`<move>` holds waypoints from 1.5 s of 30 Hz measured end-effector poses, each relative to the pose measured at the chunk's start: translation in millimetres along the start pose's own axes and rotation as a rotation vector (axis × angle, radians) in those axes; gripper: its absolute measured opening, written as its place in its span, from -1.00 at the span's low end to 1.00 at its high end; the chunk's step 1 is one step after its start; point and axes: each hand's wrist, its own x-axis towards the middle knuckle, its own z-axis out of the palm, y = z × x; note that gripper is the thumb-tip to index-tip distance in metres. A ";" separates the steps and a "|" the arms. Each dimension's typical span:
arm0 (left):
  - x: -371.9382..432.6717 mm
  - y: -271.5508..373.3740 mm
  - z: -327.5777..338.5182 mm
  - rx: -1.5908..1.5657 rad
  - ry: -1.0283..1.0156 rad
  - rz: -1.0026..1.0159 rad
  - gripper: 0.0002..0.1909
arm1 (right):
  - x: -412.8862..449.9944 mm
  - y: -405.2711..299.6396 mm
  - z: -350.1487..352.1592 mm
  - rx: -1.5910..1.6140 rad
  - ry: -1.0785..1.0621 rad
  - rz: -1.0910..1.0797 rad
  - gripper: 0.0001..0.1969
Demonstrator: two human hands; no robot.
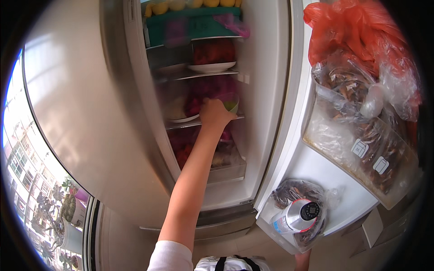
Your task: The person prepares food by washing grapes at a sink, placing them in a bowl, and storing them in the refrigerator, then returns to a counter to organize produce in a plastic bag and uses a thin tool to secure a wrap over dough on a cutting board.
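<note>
My left hand [217, 111] reaches into an open refrigerator and grips a small translucent bowl [232, 103] with something green inside. The bowl is at the right end of a middle glass shelf [217, 121]. Just left of my fingers lie a purple bag [193, 105] and a white plate [183, 119]. Of my right arm, only a piece near the wrist [302, 259] shows at the bottom, below the lower door bin [276, 233]; the hand itself is hidden.
Above are a white plate [212, 67] with something dark red and a green box [193, 25] below yellow fruits. The open door at right holds bagged dried goods in a clear bin [359, 152], a red plastic bag [352, 34] and a silver-topped container [298, 216]. A drawer [227, 172] sits low inside.
</note>
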 end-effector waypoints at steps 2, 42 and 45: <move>26.7 4.0 12.3 0.125 0.117 0.026 -0.29 | 6.3 2.1 -3.9 -0.012 0.020 0.013 -0.49; -448.5 -396.1 -24.7 0.093 -0.506 -0.108 -0.58 | -68.1 85.2 9.5 -0.614 0.617 -0.230 -0.45; -451.4 -378.2 -18.2 0.097 -0.714 -0.005 -0.60 | -133.1 122.6 31.3 -0.769 0.575 -0.293 -0.55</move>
